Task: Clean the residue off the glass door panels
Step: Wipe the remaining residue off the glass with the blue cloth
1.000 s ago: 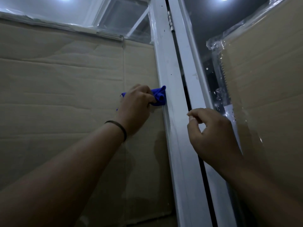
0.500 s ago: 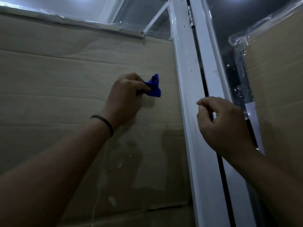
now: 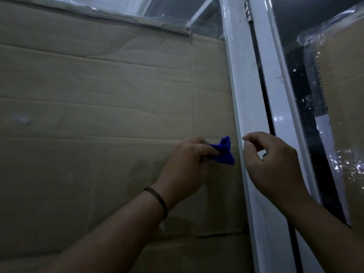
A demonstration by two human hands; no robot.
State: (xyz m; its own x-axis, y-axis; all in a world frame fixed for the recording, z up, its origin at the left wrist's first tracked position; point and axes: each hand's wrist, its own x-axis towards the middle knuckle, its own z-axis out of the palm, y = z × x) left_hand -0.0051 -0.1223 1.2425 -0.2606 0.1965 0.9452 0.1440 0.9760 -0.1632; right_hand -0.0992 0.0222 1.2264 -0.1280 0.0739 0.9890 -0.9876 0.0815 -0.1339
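Bunching from left hand (image 3: 187,164) fingertips, blue cloth (image 3: 223,152) seemingly touches glass.

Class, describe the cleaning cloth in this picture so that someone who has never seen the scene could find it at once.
Start at the white door frame running top to bottom. Just left of it, against the glass panel backed by brown cardboard, the left hand grips a bunched blue cloth. It is the only vivid blue thing in view.
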